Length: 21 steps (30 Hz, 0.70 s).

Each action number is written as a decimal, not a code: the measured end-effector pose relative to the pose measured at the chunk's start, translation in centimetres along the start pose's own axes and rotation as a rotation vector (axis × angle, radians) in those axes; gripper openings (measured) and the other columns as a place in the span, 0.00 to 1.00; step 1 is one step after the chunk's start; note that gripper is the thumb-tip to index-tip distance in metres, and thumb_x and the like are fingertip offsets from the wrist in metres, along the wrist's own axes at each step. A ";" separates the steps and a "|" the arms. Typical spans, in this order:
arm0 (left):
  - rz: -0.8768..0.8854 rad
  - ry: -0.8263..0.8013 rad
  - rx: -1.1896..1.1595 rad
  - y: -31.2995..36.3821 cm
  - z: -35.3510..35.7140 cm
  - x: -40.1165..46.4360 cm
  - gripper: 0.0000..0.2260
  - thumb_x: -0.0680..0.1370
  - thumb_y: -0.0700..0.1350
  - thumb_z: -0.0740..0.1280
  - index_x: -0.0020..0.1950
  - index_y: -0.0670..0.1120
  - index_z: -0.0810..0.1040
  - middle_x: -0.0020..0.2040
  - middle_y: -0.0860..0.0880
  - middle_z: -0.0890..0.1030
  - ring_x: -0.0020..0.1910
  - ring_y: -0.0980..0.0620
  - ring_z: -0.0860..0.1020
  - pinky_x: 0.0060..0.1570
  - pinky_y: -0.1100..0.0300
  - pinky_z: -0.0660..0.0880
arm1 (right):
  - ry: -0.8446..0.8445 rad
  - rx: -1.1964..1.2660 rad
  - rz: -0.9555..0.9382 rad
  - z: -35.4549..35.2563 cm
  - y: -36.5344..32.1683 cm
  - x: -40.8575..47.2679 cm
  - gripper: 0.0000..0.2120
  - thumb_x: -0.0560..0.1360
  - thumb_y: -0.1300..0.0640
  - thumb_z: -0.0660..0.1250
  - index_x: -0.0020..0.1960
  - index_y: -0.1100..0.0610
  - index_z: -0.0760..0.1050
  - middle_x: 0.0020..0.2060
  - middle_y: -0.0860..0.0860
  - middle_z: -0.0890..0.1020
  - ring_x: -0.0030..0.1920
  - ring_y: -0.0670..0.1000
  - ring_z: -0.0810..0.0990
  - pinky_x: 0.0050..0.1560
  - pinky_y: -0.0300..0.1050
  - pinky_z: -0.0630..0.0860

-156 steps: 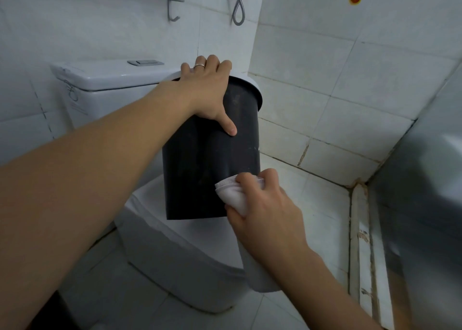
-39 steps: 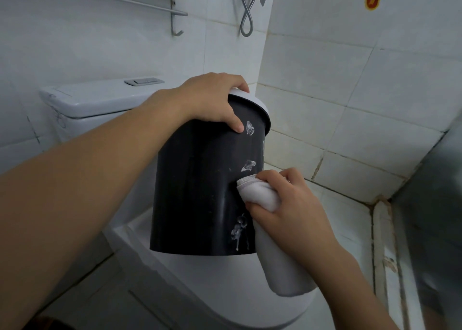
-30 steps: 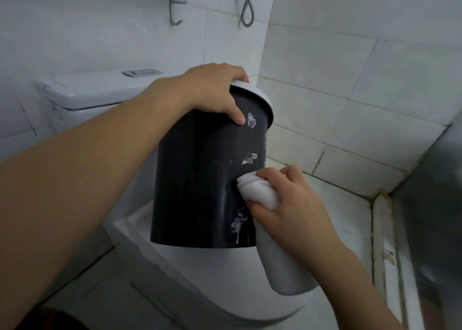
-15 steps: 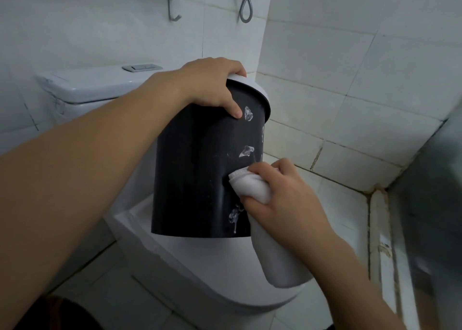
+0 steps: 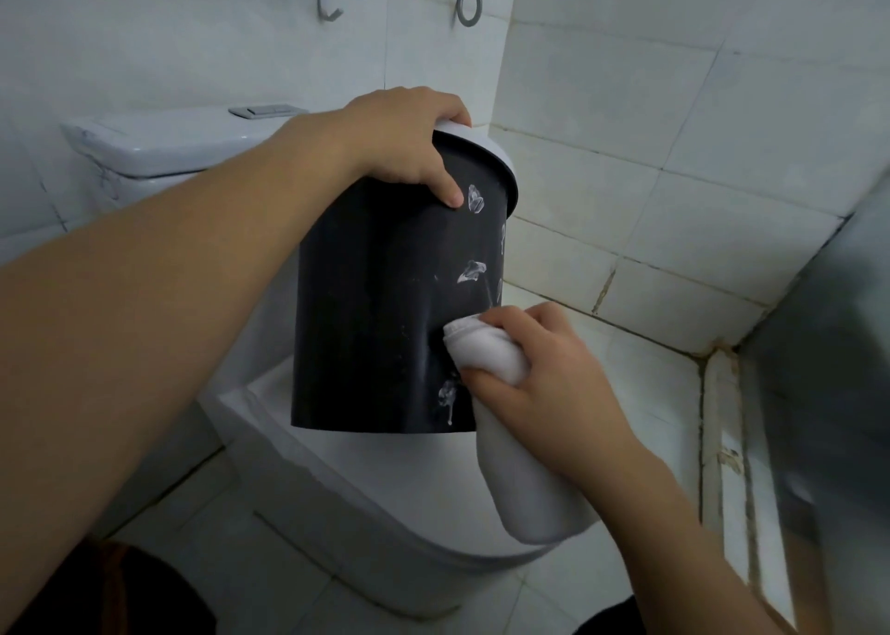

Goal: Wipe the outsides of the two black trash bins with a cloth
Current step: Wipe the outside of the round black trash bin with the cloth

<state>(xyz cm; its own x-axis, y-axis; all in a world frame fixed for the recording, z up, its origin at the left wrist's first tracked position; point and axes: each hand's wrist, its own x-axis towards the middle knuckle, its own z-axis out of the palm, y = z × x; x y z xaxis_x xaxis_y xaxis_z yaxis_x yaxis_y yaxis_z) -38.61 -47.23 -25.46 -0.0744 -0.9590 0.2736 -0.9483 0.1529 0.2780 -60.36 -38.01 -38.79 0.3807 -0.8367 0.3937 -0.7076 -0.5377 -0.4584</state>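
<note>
Black trash bin (image 5: pixel 375 307) held tilted above the closed white toilet lid (image 5: pixel 409 480), whether resting on it or just clear of it hard to tell. Left hand (image 5: pixel 404 148) curled over the white rim (image 5: pixel 486 153), thumb pressed to the black wall beside a pale smear (image 5: pixel 475 198). Right hand (image 5: pixel 539 384) clenched round a bunched white cloth (image 5: pixel 486 355), pressing it against the bin's lower right side, loose end hanging below the wrist. More smears (image 5: pixel 472 271) above and below the cloth. Toilet tank (image 5: pixel 159 148) behind, tiled wall (image 5: pixel 674 104) to the right.
</note>
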 end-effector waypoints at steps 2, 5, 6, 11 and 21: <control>-0.007 0.001 -0.009 -0.1 0.0 0.0 0.35 0.65 0.56 0.79 0.70 0.57 0.70 0.67 0.53 0.73 0.64 0.48 0.72 0.61 0.53 0.69 | -0.015 -0.043 -0.023 0.4 -0.2 -0.4 0.17 0.72 0.45 0.69 0.59 0.39 0.72 0.51 0.44 0.70 0.45 0.48 0.76 0.45 0.44 0.75; -0.014 0.002 -0.016 -0.4 -0.1 -0.1 0.36 0.65 0.56 0.79 0.71 0.57 0.70 0.68 0.53 0.73 0.64 0.48 0.72 0.61 0.54 0.69 | -0.051 -0.104 -0.048 0.5 0.0 -1.6 0.16 0.71 0.44 0.68 0.58 0.37 0.71 0.50 0.42 0.69 0.42 0.47 0.75 0.39 0.38 0.72; -0.014 0.003 -0.019 -0.5 -0.2 -0.1 0.36 0.65 0.56 0.79 0.70 0.57 0.70 0.68 0.53 0.73 0.64 0.48 0.72 0.60 0.54 0.69 | -0.072 -0.122 -0.055 0.4 0.1 -2.0 0.16 0.71 0.44 0.68 0.59 0.37 0.71 0.51 0.42 0.69 0.42 0.47 0.74 0.38 0.34 0.69; -0.010 0.010 -0.023 -0.6 -0.2 -0.3 0.35 0.65 0.56 0.79 0.70 0.57 0.70 0.67 0.54 0.74 0.64 0.48 0.73 0.61 0.54 0.69 | -0.098 -0.140 -0.056 0.0 0.2 -2.5 0.17 0.72 0.44 0.68 0.59 0.37 0.72 0.51 0.42 0.69 0.43 0.46 0.74 0.37 0.32 0.65; -0.008 0.018 -0.001 -0.4 -0.2 -0.4 0.36 0.65 0.57 0.79 0.71 0.56 0.70 0.68 0.53 0.73 0.65 0.47 0.72 0.61 0.53 0.68 | -0.053 -0.215 -0.095 0.7 -0.9 -2.8 0.17 0.70 0.45 0.67 0.57 0.39 0.72 0.50 0.44 0.70 0.36 0.47 0.71 0.32 0.33 0.66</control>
<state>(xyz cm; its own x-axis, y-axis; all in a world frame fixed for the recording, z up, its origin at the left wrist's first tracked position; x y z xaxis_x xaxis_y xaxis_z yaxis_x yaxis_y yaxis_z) -38.16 -46.88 -25.53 -0.0617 -0.9557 0.2879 -0.9486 0.1459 0.2810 -60.43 -35.23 -40.07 0.4781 -0.7907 0.3824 -0.7753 -0.5845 -0.2393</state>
